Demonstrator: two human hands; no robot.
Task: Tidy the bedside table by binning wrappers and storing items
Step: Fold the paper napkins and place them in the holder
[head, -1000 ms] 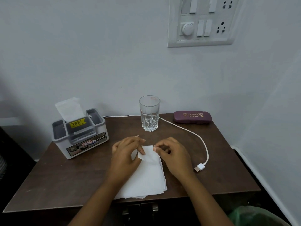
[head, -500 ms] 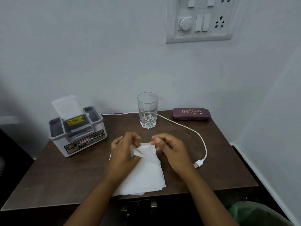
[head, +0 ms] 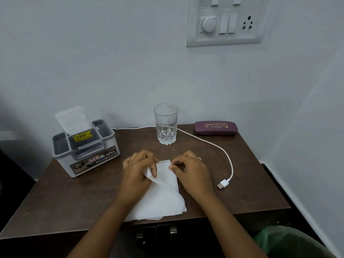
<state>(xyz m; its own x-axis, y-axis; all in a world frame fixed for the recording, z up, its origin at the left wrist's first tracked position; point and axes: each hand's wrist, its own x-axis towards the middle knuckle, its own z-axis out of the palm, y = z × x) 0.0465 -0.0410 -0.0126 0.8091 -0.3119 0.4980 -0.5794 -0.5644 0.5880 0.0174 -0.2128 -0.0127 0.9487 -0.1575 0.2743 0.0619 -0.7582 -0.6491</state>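
so the biggest thing here is the dark brown wooden bedside table [head: 74, 198], shoved into a corner of pale walls, with two small metal drawer handles [head: 173, 232] showing under its front edge. up on the wall there's a white plastic switch panel [head: 225, 21] with a round dial, rocker switches and sockets. at the table's back left sits a grey plastic tissue box holder [head: 85, 151] with a yellow price sticker on its clear lid and one white sheet [head: 71, 120] poking up out of the top. down in the bottom right corner, off the table, you can see a green bin liner [head: 290, 243], only partly in shot. the task bit, a stack of thin white paper tissues [head: 162, 200], lies flat at the front middle of the table, its near edge hanging a little over the front. the left hand [head: 138, 172] has its thumb and fingers curled, pinching a peeled-up corner of the top sheet. the right hand [head: 191, 172] has its fingers curled in too, thumb and forefinger nipping the stack's far right corner. behind the hands stands a clear cut-glass tumbler [head: 165, 123], upright. to its right at the back edge lies a closed maroon spectacle case [head: 215, 128] with gold lettering. a thin white usb cable [head: 210, 144] runs from the back, behind the tumbler, curving round to its plug [head: 223, 183] just right of the right hand.
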